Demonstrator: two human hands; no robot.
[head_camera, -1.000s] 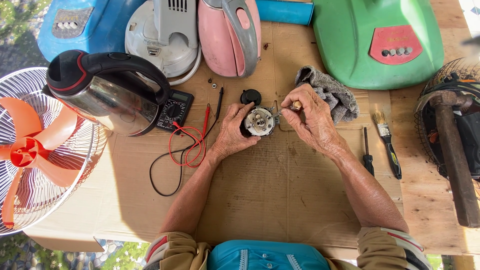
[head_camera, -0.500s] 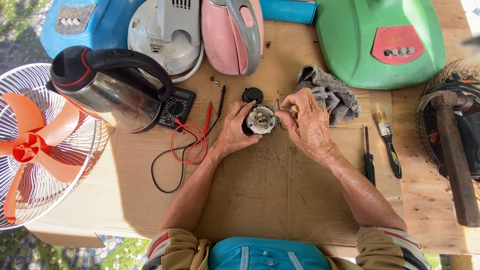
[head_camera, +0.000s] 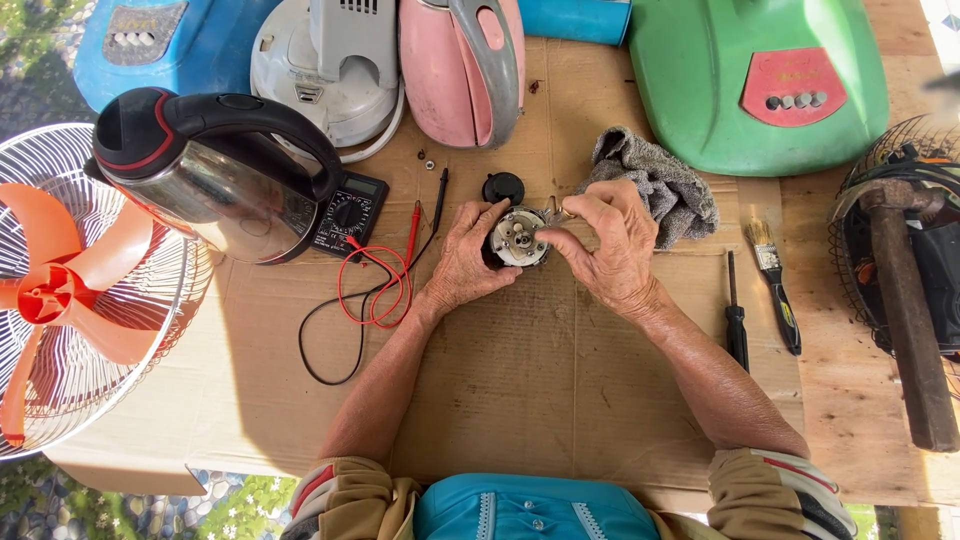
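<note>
1. Head view: the left hand (head_camera: 468, 262) grips a small round metal part (head_camera: 519, 238) from its left side, fingers curled around it.
2. The right hand (head_camera: 612, 245) pinches the same part from the right, thumb and forefinger closed on its rim, over the cardboard sheet (head_camera: 560, 370) near the counter's middle.
3. A black cap (head_camera: 503, 187) lies just behind the part; a grey rag (head_camera: 655, 185) sits beside the right hand.
4. Left of the hands lie a multimeter (head_camera: 347, 212) with red and black leads (head_camera: 375, 290) and a steel kettle (head_camera: 215, 180); a screwdriver (head_camera: 736, 318) and brush (head_camera: 773, 280) lie to the right.
</note>
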